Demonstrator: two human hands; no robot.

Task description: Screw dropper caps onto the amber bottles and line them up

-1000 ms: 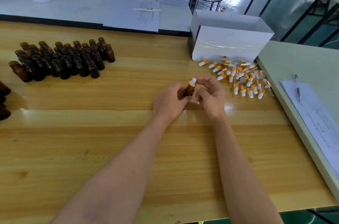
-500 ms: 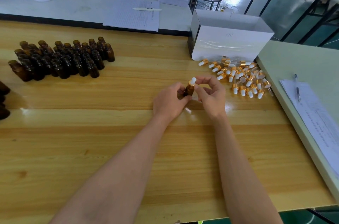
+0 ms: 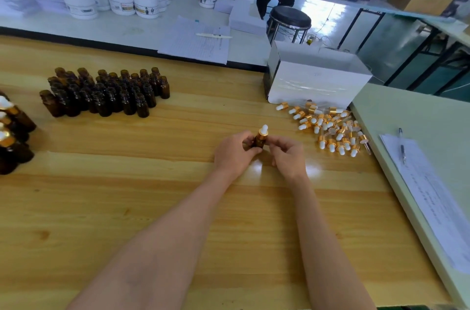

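The left hand (image 3: 234,154) is curling its fingers round the body of one amber bottle (image 3: 259,144), holding it just above the bench (image 3: 152,208) in front of the person. The right hand (image 3: 288,154) is coming in from the other side with narrowed fingers, and its fingertips (image 3: 270,140) are pinching at the gold collar of the dropper cap (image 3: 262,131), as far as I can make out. Whether they sit on the collar or on the glass just under it is too small to tell. The white bulb is standing free above both hands.

The bottle's long axis is running nearly upright, with the cap end leaning a little away from the person. That seems to suit a last twist of the cap.

The finished row is what the coming move turns on. The capped bottles (image 3: 10,131) are standing at the far left edge of the bench, well apart from the hands, so the left hand is the nearer one for carrying this bottle across. The uncapped bottles (image 3: 106,91) are crowding together between that row and the hands, further back. The loose caps (image 3: 330,129) are lying in a heap near the right hand, just in front of a white box (image 3: 318,81).
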